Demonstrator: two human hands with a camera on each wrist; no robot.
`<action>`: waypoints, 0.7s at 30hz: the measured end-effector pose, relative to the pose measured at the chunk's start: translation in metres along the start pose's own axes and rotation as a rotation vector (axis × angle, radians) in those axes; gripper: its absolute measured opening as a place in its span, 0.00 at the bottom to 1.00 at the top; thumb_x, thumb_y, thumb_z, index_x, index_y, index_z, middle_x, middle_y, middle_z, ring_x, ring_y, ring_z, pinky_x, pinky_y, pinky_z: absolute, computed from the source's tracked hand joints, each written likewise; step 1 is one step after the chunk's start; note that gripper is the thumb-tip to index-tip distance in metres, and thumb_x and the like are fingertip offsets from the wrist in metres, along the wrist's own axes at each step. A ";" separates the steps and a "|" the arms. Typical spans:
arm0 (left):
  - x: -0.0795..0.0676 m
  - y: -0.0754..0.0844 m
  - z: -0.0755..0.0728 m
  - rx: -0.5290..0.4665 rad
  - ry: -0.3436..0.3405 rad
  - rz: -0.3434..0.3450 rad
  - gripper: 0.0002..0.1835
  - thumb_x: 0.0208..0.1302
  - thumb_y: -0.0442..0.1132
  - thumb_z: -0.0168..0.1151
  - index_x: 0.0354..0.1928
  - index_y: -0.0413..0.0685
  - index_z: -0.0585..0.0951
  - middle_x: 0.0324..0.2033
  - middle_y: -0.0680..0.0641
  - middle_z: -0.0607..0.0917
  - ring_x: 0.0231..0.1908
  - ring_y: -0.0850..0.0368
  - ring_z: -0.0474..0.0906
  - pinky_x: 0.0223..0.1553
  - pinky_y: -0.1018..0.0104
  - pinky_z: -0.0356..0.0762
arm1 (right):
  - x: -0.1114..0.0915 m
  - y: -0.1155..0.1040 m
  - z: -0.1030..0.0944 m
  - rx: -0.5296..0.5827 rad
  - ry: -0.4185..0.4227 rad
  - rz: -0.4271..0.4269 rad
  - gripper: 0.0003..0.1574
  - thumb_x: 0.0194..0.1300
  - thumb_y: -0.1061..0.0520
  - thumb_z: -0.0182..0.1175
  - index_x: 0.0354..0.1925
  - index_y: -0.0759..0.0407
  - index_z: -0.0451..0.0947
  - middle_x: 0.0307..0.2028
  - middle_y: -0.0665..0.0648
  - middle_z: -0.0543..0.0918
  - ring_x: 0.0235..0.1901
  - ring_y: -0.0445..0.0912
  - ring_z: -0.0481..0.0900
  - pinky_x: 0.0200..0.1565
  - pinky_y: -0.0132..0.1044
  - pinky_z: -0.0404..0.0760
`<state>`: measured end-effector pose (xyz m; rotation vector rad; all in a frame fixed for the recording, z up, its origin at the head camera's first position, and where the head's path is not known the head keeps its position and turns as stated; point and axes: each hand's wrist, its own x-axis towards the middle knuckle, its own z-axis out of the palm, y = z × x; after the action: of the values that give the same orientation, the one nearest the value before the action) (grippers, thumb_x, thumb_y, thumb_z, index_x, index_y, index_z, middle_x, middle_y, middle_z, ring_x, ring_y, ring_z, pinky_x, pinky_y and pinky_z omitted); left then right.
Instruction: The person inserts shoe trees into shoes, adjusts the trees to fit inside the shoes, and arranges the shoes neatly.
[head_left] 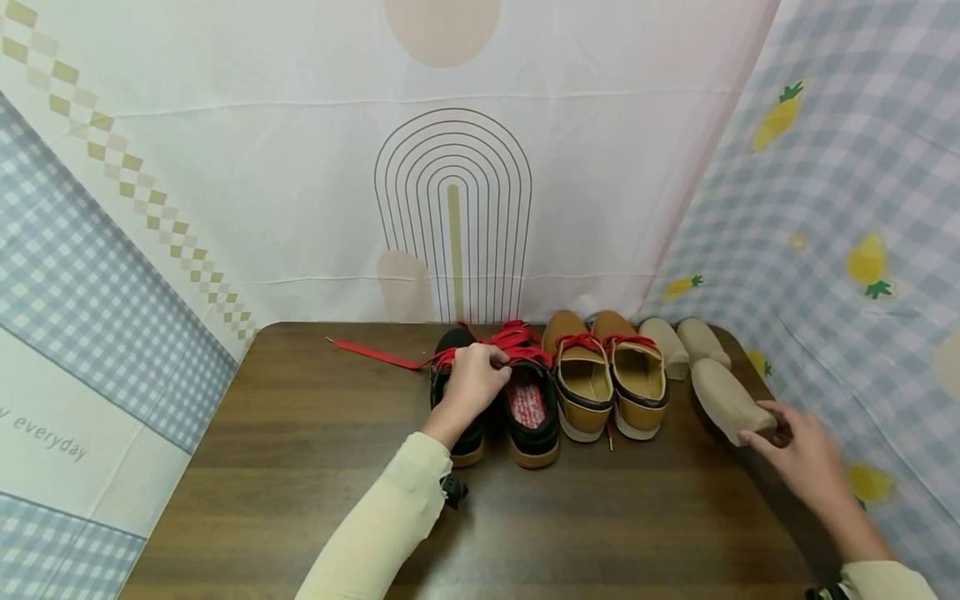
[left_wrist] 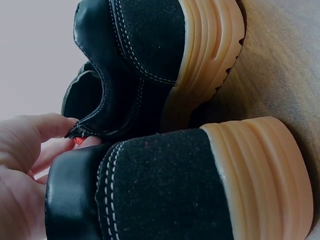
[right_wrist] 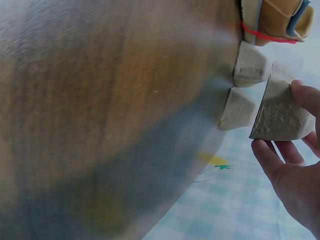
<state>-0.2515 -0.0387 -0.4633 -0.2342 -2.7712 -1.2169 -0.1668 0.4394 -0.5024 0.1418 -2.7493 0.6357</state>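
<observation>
The table was brown, with a wood grain and rounded back corners. Toward its back edge, from left to right, stood two black shoes, two tan shoes and two beige forms, with the heels of both pairs facing the near side. A red lace ran out leftward from the black shoes across the wood, and a lace tip showed between the tan shoes' heels.

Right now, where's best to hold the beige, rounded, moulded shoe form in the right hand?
Probably by its narrow near end, coming from the right: the beige shoe form tapers toward the right hand, whose thumb and fingers grip it there; its broad end points away.
</observation>
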 end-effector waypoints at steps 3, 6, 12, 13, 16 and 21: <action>0.000 0.000 0.000 -0.001 0.003 0.003 0.04 0.64 0.35 0.71 0.39 0.47 0.91 0.37 0.47 0.92 0.41 0.52 0.88 0.43 0.56 0.86 | 0.001 -0.005 -0.004 0.008 0.024 -0.016 0.35 0.56 0.54 0.79 0.57 0.70 0.79 0.38 0.69 0.86 0.30 0.23 0.71 0.27 0.21 0.71; 0.001 0.000 0.000 0.004 0.003 0.005 0.03 0.64 0.35 0.71 0.39 0.47 0.91 0.37 0.48 0.92 0.41 0.53 0.88 0.43 0.57 0.86 | 0.001 -0.011 -0.006 0.014 0.056 -0.032 0.35 0.55 0.55 0.80 0.58 0.68 0.80 0.39 0.70 0.86 0.34 0.27 0.71 0.31 0.19 0.70; 0.002 0.000 0.000 -0.004 -0.001 0.002 0.03 0.64 0.34 0.72 0.38 0.46 0.90 0.36 0.48 0.92 0.40 0.53 0.88 0.43 0.56 0.86 | 0.002 -0.026 -0.010 -0.004 0.083 -0.041 0.35 0.56 0.55 0.79 0.59 0.66 0.80 0.40 0.66 0.81 0.39 0.51 0.69 0.39 0.34 0.64; 0.002 0.000 0.000 -0.007 -0.001 0.001 0.03 0.64 0.34 0.72 0.38 0.46 0.90 0.36 0.47 0.92 0.40 0.53 0.88 0.43 0.56 0.86 | 0.002 -0.029 -0.011 -0.008 0.084 -0.041 0.35 0.56 0.55 0.79 0.59 0.65 0.79 0.41 0.66 0.80 0.39 0.53 0.69 0.39 0.35 0.63; 0.001 0.000 0.000 -0.011 -0.001 0.002 0.03 0.64 0.34 0.72 0.38 0.46 0.90 0.36 0.47 0.91 0.39 0.53 0.87 0.43 0.56 0.86 | 0.002 -0.037 -0.013 -0.007 0.088 -0.048 0.36 0.56 0.55 0.79 0.60 0.65 0.79 0.41 0.65 0.77 0.40 0.54 0.69 0.40 0.36 0.63; 0.001 0.000 0.000 -0.021 -0.002 -0.005 0.02 0.64 0.34 0.72 0.38 0.46 0.90 0.36 0.47 0.91 0.40 0.53 0.87 0.43 0.56 0.86 | 0.004 -0.048 -0.016 0.012 0.091 -0.077 0.37 0.54 0.58 0.80 0.60 0.65 0.79 0.42 0.65 0.78 0.41 0.56 0.70 0.42 0.34 0.64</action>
<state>-0.2526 -0.0384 -0.4630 -0.2299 -2.7632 -1.2482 -0.1580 0.4032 -0.4677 0.2153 -2.6392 0.6220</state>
